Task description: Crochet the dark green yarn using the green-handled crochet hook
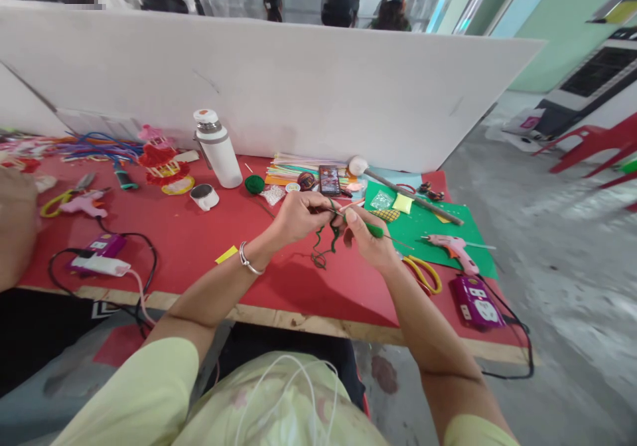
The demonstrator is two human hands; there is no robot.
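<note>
My left hand (298, 217) and my right hand (368, 237) meet above the red table (199, 240). Both are closed in a pinch. The left hand pinches a dark green yarn strand (321, 247) that hangs down in loops. The right hand grips a thin stick wrapped in green (375, 230), whose bare tip points right over the green sheet (428, 233). A silver bangle (247, 260) sits on my left wrist.
A white bottle (219, 147), a cup (204, 196), a green yarn ball (254, 184), a phone (329, 180), yellow scissors (423, 273), a pink glue gun (452, 247) and a purple power strip (475, 300) lie on the table. A white partition (298, 81) stands behind. Another person's arm (14, 227) is at the left.
</note>
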